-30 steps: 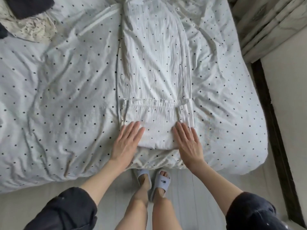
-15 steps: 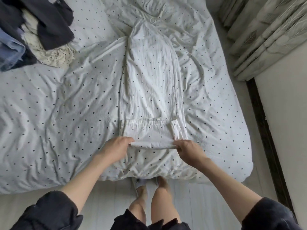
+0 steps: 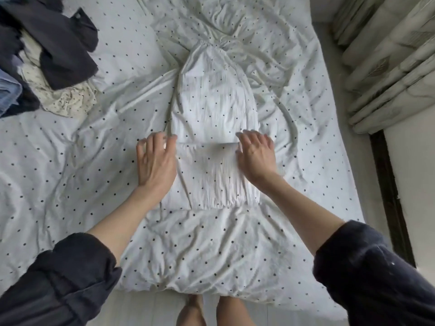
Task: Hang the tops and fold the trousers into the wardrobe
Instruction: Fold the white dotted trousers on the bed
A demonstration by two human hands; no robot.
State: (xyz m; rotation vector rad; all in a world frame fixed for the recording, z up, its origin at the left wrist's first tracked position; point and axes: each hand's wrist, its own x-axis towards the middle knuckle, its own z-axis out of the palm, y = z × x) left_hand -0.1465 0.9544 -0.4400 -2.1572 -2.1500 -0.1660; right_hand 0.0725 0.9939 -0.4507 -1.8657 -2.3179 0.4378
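I see the white trousers (image 3: 211, 107) on the dotted duvet (image 3: 70, 172) now carry a second, deeper fold than half a second ago; left hand (image 3: 156, 161) and right hand (image 3: 255, 156) lie open, pressing its edges, gripping nothing.

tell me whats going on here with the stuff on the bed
A person is folding white trousers on a polka-dot duvet. The near end has been folded over, and the left hand and right hand lie open on either side of that fold, pressing it flat. The far part is not yet folded. A pile of other clothes waits at the bed's far left corner.
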